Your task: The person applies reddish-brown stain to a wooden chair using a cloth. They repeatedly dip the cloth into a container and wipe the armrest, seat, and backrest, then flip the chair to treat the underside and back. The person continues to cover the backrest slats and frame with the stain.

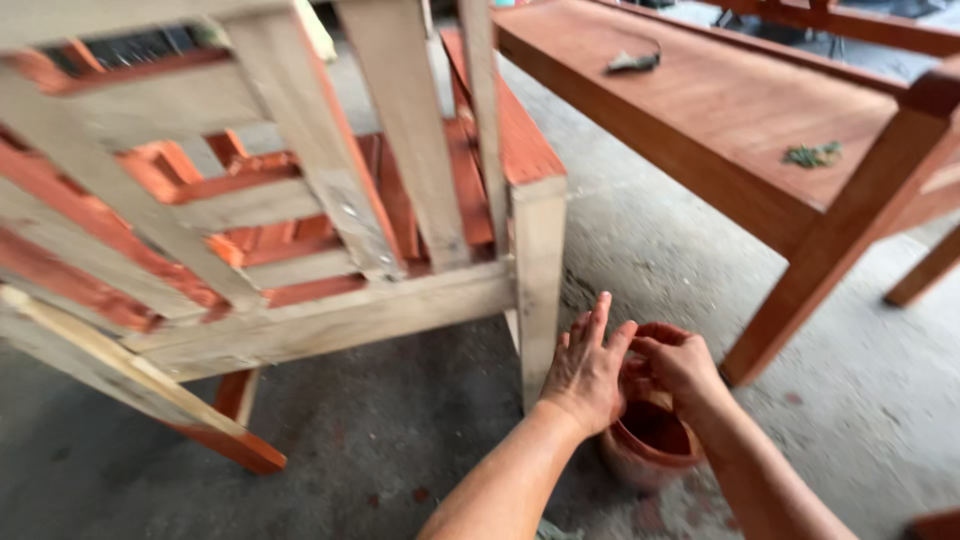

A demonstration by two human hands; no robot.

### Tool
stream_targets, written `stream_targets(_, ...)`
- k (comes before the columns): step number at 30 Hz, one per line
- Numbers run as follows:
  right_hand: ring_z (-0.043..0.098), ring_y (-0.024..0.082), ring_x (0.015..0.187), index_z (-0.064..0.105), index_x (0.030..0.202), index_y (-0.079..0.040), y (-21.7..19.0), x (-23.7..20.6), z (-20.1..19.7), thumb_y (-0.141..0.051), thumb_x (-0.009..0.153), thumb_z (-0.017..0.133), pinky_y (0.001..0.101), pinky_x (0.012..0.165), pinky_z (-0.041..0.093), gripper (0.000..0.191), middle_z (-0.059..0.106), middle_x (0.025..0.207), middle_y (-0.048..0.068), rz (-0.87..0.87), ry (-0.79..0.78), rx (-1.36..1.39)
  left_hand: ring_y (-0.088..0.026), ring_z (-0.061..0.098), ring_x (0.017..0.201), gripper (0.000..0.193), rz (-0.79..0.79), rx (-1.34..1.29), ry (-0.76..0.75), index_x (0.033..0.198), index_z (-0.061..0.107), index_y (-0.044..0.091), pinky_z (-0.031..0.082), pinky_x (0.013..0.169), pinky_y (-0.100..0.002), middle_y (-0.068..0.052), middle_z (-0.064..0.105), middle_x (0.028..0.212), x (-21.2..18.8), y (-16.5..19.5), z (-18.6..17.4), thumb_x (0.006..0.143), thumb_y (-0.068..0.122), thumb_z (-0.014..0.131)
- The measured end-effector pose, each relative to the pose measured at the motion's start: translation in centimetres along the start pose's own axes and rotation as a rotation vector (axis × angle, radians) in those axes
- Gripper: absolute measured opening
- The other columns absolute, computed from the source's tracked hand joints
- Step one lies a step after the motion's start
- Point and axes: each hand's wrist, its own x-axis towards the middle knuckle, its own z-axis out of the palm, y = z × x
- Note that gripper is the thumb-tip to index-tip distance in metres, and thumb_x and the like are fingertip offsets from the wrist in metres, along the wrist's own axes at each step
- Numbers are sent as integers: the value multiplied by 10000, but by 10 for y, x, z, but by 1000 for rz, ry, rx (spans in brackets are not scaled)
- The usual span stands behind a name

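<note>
A small round pot (648,445) smeared with red-brown stain sits on the concrete floor by the leg (538,290) of an upturned wooden frame. My left hand (585,372) hovers over the pot's left rim with fingers stretched and apart, and I see nothing in it. My right hand (683,366) is over the pot's far rim, fingers curled together at the fingertips; whether it pinches something is hidden. Both hands are stained reddish.
The pale, partly stained wooden frame (300,250) fills the left half. A stained red-brown bench (720,110) runs along the upper right, with a dark rag-like thing (632,62) and a green scrap (812,154) on top. Its leg (830,250) stands right of the pot.
</note>
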Motion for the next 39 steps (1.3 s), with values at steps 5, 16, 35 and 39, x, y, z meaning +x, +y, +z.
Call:
stream_targets(5, 753, 193, 811, 793, 1163, -124, 37, 21, -51, -148, 925, 709, 346, 618, 612, 254, 786, 949, 84, 207, 72, -456, -385, 220, 1509, 683, -228, 69, -332, 1414, 524, 126, 182, 1204, -573, -168, 191, 1663, 22, 7, 57, 764, 90, 730)
stream_targets(16, 769, 329, 794, 807, 1062, 21, 103, 78, -30, -321, 878, 769, 463, 670, 591, 390, 795, 897, 182, 618, -59, -796, -335, 525, 1360, 330, -746, 36, -672, 1220, 730, 110, -86, 1233, -683, -120, 684, 1265, 58, -44, 135, 905, 186, 664)
stream_targets(35, 569, 211, 1247, 572, 1403, -166, 168, 98, -21, -236, 926, 619, 353, 1001, 458, 485, 633, 1375, 80, 274, -304, -431, -325, 114, 1580, 247, -355, 205, -652, 1095, 791, 142, -194, 1183, -689, -98, 399, 1590, 80, 4, 151, 927, 146, 610)
stream_targets(39, 526, 189, 1324, 523, 1454, -188, 174, 97, -18, -225, 960, 582, 326, 1054, 427, 499, 593, 1446, 64, 242, -337, -396, -337, 83, 1580, 283, -389, 145, -717, 1107, 788, 130, -187, 1164, -694, -101, 326, 1638, 78, -1, 150, 841, 194, 717)
